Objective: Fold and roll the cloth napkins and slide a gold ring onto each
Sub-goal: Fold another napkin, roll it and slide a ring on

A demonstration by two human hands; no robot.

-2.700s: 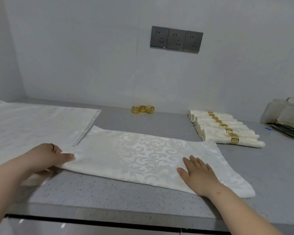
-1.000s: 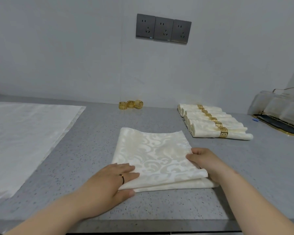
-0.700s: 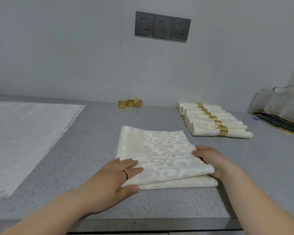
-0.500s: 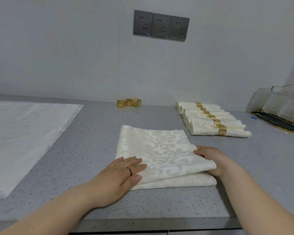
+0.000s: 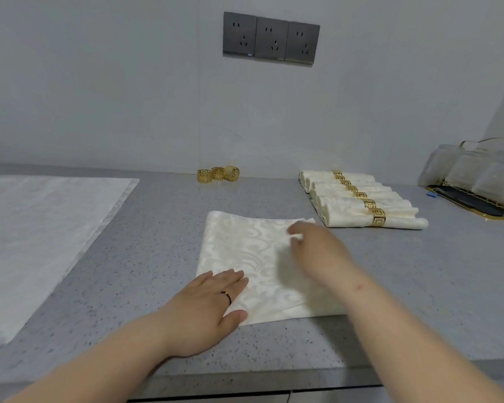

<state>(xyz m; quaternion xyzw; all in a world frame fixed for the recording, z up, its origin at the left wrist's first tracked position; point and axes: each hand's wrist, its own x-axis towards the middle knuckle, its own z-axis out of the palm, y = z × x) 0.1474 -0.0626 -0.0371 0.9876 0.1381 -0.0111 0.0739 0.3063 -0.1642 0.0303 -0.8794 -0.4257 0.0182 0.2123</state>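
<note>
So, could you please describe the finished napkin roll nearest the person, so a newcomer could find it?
On the grey counter, find the row of ringed napkin rolls below and right of the wall sockets. Take the front roll, by the far right corner of the folded napkin; it alone forms the row's near edge and reaches farthest right.

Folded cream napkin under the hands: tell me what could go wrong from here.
The left hand pins only the near left corner of the folded cream damask napkin; the blurred right hand could skew the layers.
The three loose gold rings sit by the wall, apart from it; reaching for one may let a roll spring open.
The row of ringed napkin rolls lies near its far right corner and could be knocked.
</note>
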